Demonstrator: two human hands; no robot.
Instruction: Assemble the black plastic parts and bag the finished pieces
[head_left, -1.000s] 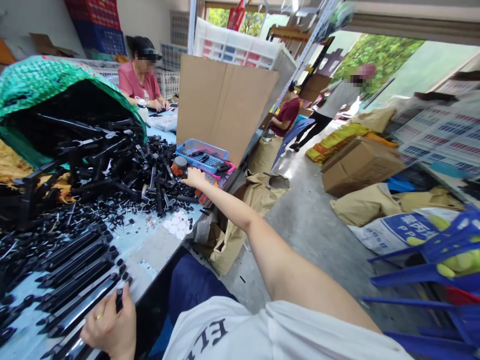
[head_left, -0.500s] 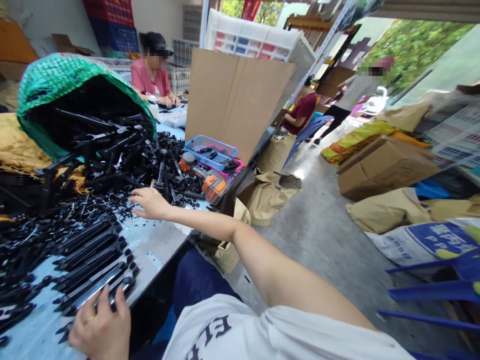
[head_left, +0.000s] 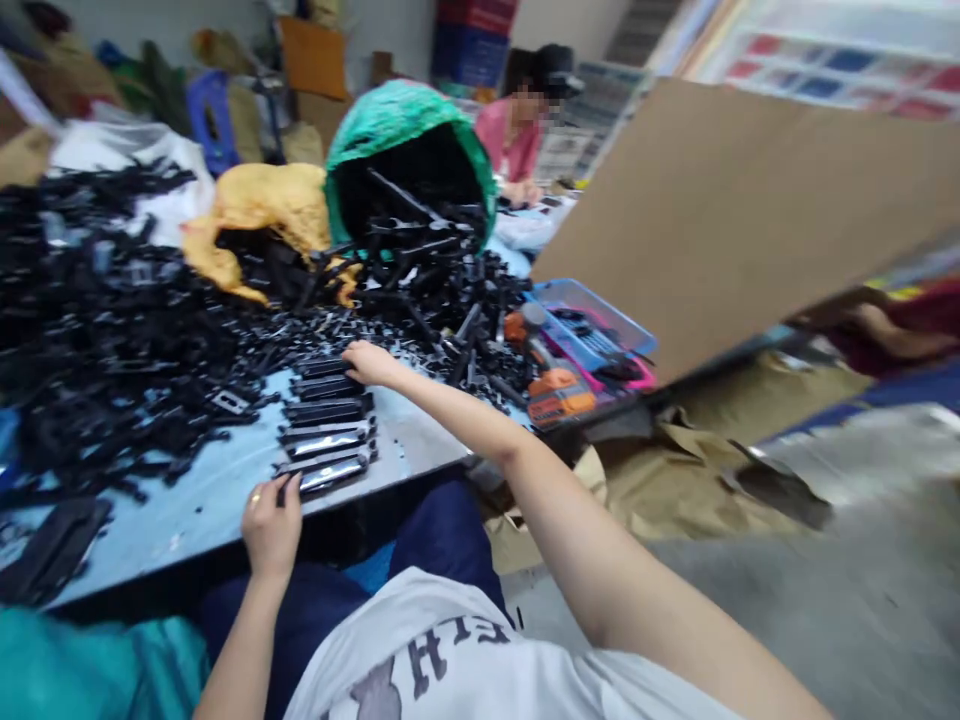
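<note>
Several long black bar-shaped parts (head_left: 325, 412) lie side by side in a row on the light blue tabletop; the nearest ones have a glossy face. At the near left end of the row, my left hand (head_left: 271, 520), with a ring on one finger, has its fingertips closed on the end of the nearest black part (head_left: 334, 474). My right arm reaches across to the far end of the row. There my right hand (head_left: 369, 362) is bent down with its fingers together beside small loose metal pieces (head_left: 330, 325); what its fingertips hold is hidden.
A green woven sack (head_left: 405, 105) spills black parts behind the row. An orange power tool (head_left: 559, 392) and a blue plastic basket (head_left: 592, 300) stand to the right, before a cardboard sheet (head_left: 735, 220). A large black heap (head_left: 112, 330) covers the left. Another person (head_left: 517, 140) sits beyond.
The view has swung left. My left hand has gone from spread over the nearest parts to fingers closed at their left end. My right hand's outstretched fingers have come down and together.
</note>
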